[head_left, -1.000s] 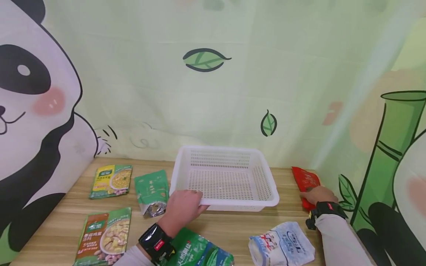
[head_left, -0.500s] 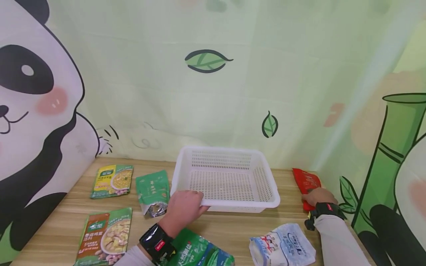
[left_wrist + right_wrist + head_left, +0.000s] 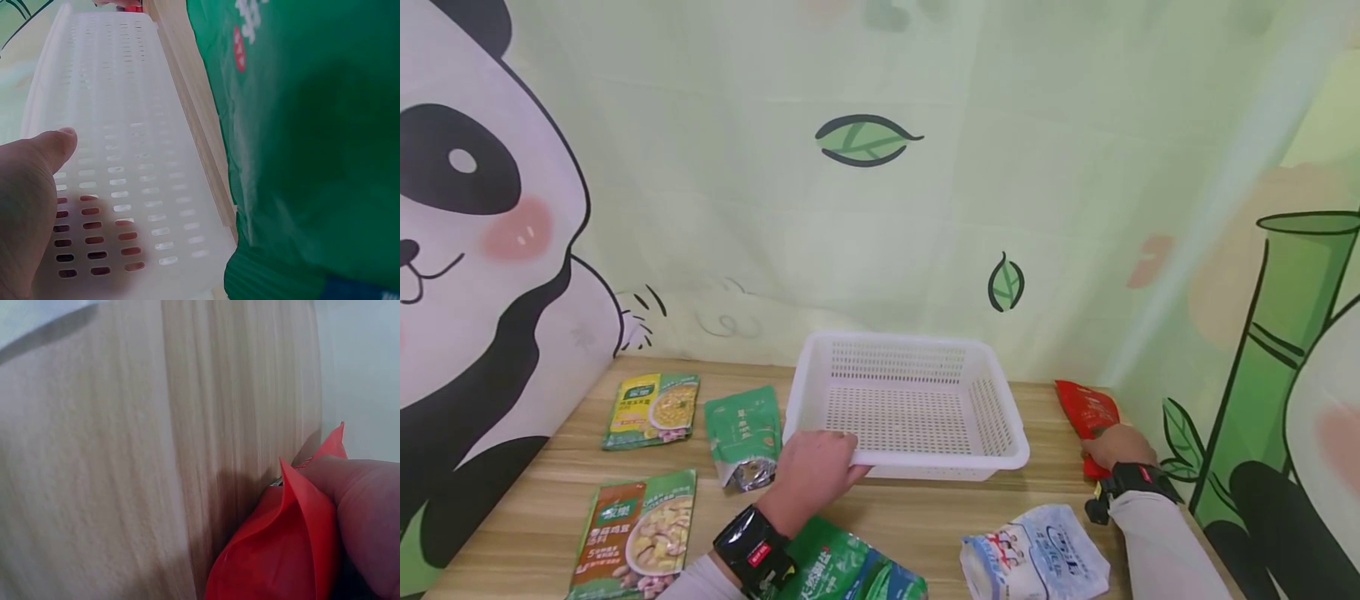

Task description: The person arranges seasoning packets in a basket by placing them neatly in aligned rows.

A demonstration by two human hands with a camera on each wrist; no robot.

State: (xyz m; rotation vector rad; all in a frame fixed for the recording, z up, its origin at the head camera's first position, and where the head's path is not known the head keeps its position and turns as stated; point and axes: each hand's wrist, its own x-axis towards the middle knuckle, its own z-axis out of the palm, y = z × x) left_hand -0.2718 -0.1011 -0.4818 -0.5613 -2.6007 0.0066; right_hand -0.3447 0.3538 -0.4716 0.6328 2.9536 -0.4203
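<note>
A white perforated plastic basket (image 3: 917, 459) stands at the back of the table. My left hand (image 3: 816, 467) grips its near left rim; in the left wrist view the thumb (image 3: 57, 147) lies on the outer wall, and fingers show dimly through the slots. At the far right, my right hand (image 3: 1122, 447) holds a red packet (image 3: 1084, 407). In the right wrist view the red packet (image 3: 269, 556) is creased and folded up beside the thumb (image 3: 369, 506); the other fingers are mostly hidden. Under my left wrist lies a green bag (image 3: 850, 567), partly covered.
A blue-and-white bag (image 3: 1037, 554) lies at front right. On the left are a green pouch (image 3: 741, 425), a yellow soup packet (image 3: 651, 408) and a brown-and-green soup packet (image 3: 632, 533). A printed cloth backdrop (image 3: 910, 233) rises behind the wooden table (image 3: 917, 508).
Both hands stay nearly in place, the left on the basket rim and the right at the red packet. The view shifts very slightly.
</note>
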